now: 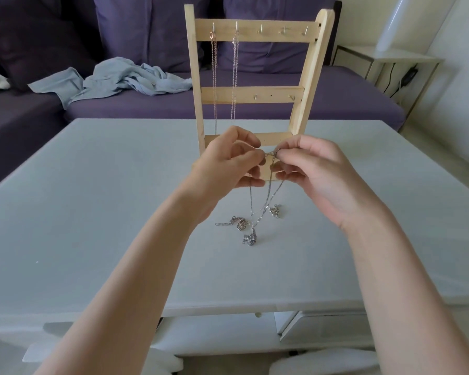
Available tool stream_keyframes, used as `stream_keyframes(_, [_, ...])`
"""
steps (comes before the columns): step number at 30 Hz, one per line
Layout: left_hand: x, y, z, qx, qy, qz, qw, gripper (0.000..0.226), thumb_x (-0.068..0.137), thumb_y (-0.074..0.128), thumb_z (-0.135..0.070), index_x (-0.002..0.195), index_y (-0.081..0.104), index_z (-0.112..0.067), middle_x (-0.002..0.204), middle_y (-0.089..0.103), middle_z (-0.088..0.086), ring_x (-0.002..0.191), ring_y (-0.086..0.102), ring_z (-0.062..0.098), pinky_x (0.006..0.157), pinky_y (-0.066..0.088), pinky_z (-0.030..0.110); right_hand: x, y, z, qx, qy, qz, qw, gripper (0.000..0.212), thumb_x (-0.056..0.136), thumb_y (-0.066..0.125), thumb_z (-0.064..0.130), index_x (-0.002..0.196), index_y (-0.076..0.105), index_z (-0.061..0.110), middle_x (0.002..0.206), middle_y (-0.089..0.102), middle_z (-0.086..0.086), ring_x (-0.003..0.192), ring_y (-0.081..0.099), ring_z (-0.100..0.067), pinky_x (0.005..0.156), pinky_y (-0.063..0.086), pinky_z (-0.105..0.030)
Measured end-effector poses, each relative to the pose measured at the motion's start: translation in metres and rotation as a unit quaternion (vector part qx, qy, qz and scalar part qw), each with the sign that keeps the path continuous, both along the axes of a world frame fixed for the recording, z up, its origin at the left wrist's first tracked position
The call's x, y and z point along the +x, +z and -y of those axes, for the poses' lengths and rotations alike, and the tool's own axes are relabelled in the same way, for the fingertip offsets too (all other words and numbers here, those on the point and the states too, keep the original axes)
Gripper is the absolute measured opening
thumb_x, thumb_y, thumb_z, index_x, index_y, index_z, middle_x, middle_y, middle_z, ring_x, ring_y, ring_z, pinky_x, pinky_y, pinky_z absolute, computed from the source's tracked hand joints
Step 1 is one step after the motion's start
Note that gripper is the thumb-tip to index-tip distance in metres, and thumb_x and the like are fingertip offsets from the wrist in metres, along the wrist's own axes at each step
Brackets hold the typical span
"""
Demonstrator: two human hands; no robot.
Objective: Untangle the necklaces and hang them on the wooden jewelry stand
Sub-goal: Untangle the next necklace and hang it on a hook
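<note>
Nearest the camera, two bare forearms reach out over the pale tabletop [92, 212], both hands raised in front of the stand's base. The left hand [228, 161] and the right hand [309, 169] meet fingertip to fingertip, each grip pinched tight on the top of a silver necklace [266, 201], apparently at its clasp. Held this high, the chain falls free in thin strands, so its own weight can pull it straight and show where it crosses the others. Whether the clasp is open or closed is too small to tell.

Below the hands, the lower end of that chain reaches the tabletop in a small knot of pendants and links [244, 228], with a second little clump [275, 211] lying just beside it. They look like necklaces not yet sorted, kept close under the work so a strand can be drawn out without dragging.

Behind the hands stands the wooden jewelry stand [255, 93], upright near the tabletop's far edge. Two chains [225, 77] already hang from the two leftmost hooks of its top bar; the other hooks on that bar are bare. The task seems partly done.

Farthest back is a purple sofa [336, 98] with a crumpled pale-blue cloth [125, 77] lying on its seat.
</note>
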State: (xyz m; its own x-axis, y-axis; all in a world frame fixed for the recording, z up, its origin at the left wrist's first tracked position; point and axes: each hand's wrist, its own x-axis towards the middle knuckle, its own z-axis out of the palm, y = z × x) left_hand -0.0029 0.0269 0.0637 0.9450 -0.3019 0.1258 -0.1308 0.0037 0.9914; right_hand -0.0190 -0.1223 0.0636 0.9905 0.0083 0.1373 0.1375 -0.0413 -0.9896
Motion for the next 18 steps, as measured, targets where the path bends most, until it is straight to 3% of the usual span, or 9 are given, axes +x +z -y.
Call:
stream_keyframes(6, [0.002, 0.004, -0.002, 0.065, 0.001, 0.035, 0.997, 0.013, 0.091, 0.055, -0.007, 0.086, 0.06, -0.018, 0.062, 0.055, -0.011, 0.058, 0.044, 0.006, 0.055, 0.039, 0.015, -0.003, 0.007, 0.001, 0.017, 0.016, 0.028, 0.999, 0.014, 0.091, 0.051, 0.0, 0.08, 0.057, 0.007, 0.07, 0.057, -0.005, 0.059, 0.057, -0.015, 0.056, 0.044, -0.023])
stream_keyframes(11, [0.0, 0.003, -0.003, 0.125, -0.034, 0.076, 0.989, 0.011, 0.084, 0.069, -0.023, 0.073, 0.07, -0.026, 0.066, 0.05, -0.003, 0.063, 0.036, 0.012, 0.059, 0.029, 0.028, -0.004, 0.009, 0.003, -0.009, 0.009, 0.047, 0.999, 0.016, 0.09, 0.052, 0.0, 0.079, 0.057, 0.009, 0.066, 0.054, -0.004, 0.054, 0.05, -0.013, 0.052, 0.039, -0.021])
stream_keyframes(15, [0.001, 0.002, -0.003, 0.131, -0.037, 0.08, 0.988, 0.009, 0.083, 0.07, -0.02, 0.075, 0.07, -0.022, 0.06, 0.048, -0.007, 0.061, 0.033, 0.011, 0.058, 0.024, 0.027, -0.004, 0.011, 0.003, -0.059, 0.002, 0.062, 0.996, 0.016, 0.09, 0.053, 0.001, 0.079, 0.058, 0.012, 0.068, 0.053, -0.001, 0.054, 0.048, -0.012, 0.054, 0.038, -0.021])
stream_keyframes(18, [0.002, 0.001, -0.002, 0.129, -0.041, 0.084, 0.987, 0.009, 0.074, 0.071, -0.033, 0.073, 0.072, -0.024, 0.062, 0.046, -0.004, 0.061, 0.033, 0.012, 0.059, 0.024, 0.03, -0.006, 0.014, 0.0, -0.087, -0.003, 0.082, 0.993, 0.016, 0.089, 0.054, 0.002, 0.079, 0.058, 0.013, 0.065, 0.053, 0.002, 0.055, 0.048, -0.01, 0.056, 0.039, -0.021])
